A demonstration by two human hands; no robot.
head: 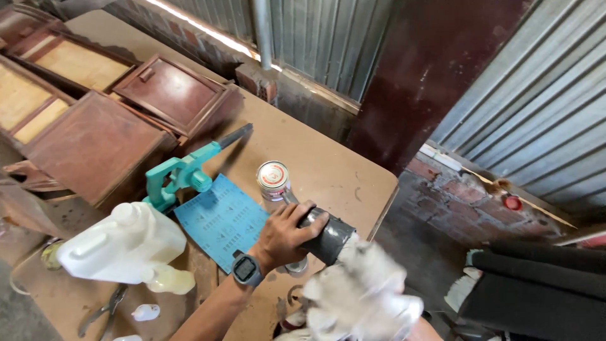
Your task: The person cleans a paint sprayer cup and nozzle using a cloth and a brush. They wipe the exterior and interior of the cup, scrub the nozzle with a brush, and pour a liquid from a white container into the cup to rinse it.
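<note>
Fingers of the left hand point(284, 237) are wrapped around a dark can point(328, 239), steadied over the bench point(328, 170); the right hand point(363, 297), blurred, is bunched around white cloth point(372, 278).

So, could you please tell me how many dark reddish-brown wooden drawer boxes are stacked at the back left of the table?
3 clearly: one with a small knob, one in front of it, one showing a pale panel. Those at the frame's left edge are cut off, so more may be hidden.
</note>
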